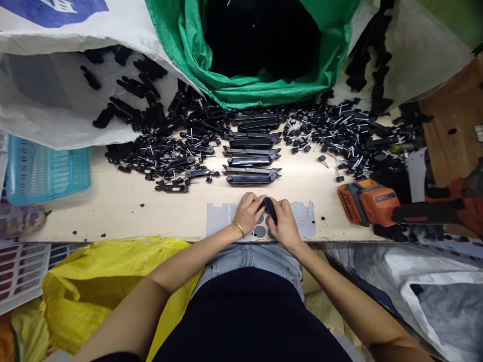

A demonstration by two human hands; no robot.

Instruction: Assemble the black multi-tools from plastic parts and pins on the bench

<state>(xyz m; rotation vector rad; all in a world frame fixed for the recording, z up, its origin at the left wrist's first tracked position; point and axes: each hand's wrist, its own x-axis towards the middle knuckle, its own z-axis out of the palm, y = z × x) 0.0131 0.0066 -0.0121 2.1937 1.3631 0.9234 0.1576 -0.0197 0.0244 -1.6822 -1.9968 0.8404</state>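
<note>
Both hands meet at the front middle of the bench, over a sheet of grey round stickers (259, 232). Between them is a slim black plastic part (270, 210), tilted, with its far end near my left fingertips. My right hand (284, 225) is closed around its right side, thumb along it. My left hand (249, 213), with a bracelet at the wrist, pinches at its upper left end. Just beyond my hands, a column of long black plastic arms (252, 175) lies crosswise. Fingers partly cover the held part, so its full shape is hidden.
Piles of small black parts with metal pins lie left (166, 156) and right (339, 133). A green sack (241, 93) stands open at the back. An orange cordless tool (377, 203) lies at right, a blue basket (49, 171) at left. A yellow sack (113, 271) hangs below the edge.
</note>
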